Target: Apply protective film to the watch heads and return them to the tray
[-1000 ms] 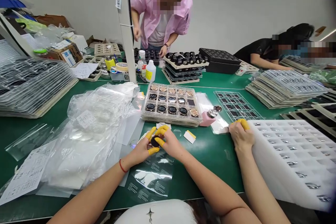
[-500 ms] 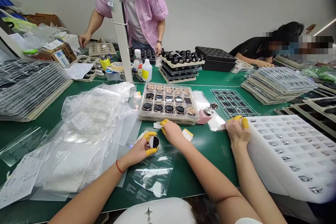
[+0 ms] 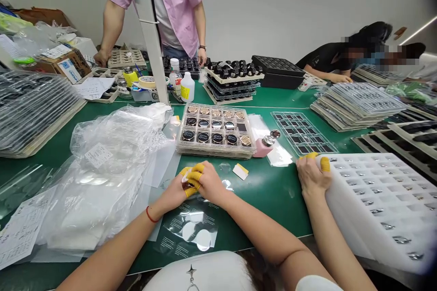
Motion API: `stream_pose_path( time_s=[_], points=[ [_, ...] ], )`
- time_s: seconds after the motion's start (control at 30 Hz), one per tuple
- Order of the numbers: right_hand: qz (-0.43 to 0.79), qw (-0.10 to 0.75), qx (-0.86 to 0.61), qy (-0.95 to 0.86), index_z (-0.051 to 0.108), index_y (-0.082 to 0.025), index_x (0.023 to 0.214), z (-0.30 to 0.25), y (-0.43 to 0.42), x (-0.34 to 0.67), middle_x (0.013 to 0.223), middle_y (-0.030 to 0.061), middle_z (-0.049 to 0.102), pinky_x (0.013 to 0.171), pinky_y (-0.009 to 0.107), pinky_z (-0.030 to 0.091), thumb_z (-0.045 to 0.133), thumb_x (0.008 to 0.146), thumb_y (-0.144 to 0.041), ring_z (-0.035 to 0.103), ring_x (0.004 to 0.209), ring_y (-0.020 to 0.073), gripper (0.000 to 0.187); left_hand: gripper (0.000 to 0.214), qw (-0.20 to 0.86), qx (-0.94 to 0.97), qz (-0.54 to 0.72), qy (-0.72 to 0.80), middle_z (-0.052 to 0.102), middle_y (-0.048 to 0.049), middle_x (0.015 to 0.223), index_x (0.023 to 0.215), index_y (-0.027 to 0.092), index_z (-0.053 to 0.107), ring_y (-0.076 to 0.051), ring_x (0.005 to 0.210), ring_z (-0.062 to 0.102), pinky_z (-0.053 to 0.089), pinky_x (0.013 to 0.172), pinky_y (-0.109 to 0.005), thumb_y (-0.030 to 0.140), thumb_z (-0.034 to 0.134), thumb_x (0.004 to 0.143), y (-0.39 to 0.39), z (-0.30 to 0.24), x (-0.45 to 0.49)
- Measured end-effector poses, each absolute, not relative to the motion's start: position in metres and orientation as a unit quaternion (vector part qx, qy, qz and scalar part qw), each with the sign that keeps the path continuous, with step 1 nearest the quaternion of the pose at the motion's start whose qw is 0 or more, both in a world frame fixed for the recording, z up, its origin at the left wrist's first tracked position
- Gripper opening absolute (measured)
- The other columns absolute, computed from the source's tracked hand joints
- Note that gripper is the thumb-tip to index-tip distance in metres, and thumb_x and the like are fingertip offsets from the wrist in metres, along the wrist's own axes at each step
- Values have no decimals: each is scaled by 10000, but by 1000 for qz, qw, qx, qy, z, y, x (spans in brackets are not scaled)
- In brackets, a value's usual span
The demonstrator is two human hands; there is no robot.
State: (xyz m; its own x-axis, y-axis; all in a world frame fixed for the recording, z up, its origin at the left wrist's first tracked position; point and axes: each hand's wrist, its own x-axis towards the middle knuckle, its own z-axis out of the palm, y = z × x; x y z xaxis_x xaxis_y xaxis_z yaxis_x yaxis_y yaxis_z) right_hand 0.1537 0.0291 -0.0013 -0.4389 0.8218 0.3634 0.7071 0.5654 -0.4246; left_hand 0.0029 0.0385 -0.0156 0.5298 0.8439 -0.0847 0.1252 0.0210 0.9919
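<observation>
Before the tray point(image 3: 215, 153) — left hand point(image 3: 172, 194), right hand point(image 3: 209, 184) tight around a dark piece point(image 3: 186, 186).

Bright, even overhead light, soft shadows; wide-angle bending and blur at edges.

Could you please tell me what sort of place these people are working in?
Most likely a small-parts assembly or packing workshop: a long green worktable, a clear tray holding round watch-like parts, and stacks of compartment trays set out along the bench.
</observation>
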Motion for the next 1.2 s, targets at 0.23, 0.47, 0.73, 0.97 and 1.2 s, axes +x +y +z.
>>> stream_pose_path(
  time_s=[0.23, 0.47, 0.73, 0.97, 1.2],
  points=[
    [83, 269, -440, -853, 645, -264, 945, -7, 23, 159, 899, 27, 637, 743, 327, 381, 486, 882, -297, 477, 812, 175, 173, 553, 588, 621, 308, 418, 644, -70, 1024, 1167, 182, 443, -226, 907, 635, 517, 794, -349, 275, 687, 680, 44, -20, -2],
    [66, 295, -563, -769, 620, -183, 976, -4, 51, 179, 885, 37, 650, 797, 309, 398, 482, 884, -285, 494, 842, 169, 195, 623, 612, 523, 337, 488, 693, -31, 912, 1083, 218, 495, -221, 815, 686, 563, 785, -343, 358, 793, 554, 45, -11, 8],
    [71, 313, -581, -748, 576, -214, 1094, 6, 36, 192, 1174, 21, 611, 917, 331, 382, 497, 875, -349, 500, 1064, 186, 270, 598, 569, 412, 469, 535, 706, 0, 890, 1053, 271, 547, -234, 942, 672, 405, 1036, -473, 313, 828, 527, 42, -2, 4],
    [169, 244, -544, -785, 464, -149, 1252, 13, 32, 188, 1249, 122, 560, 941, 365, 394, 628, 754, -508, 505, 1143, 252, 635, 572, 508, 430, 501, 553, 699, -18, 942, 1066, 235, 580, -230, 973, 659, 448, 1005, -425, 272, 827, 551, 33, -4, 4],
    [475, 203, -490, -702, 578, -234, 1134, 22, 32, 199, 976, 10, 679, 712, 218, 451, 656, 744, -455, 613, 861, 151, 456, 544, 485, 469, 510, 534, 713, -11, 861, 1051, 222, 555, -202, 880, 687, 514, 923, -359, 254, 810, 572, 35, -8, 0]
  ],
)
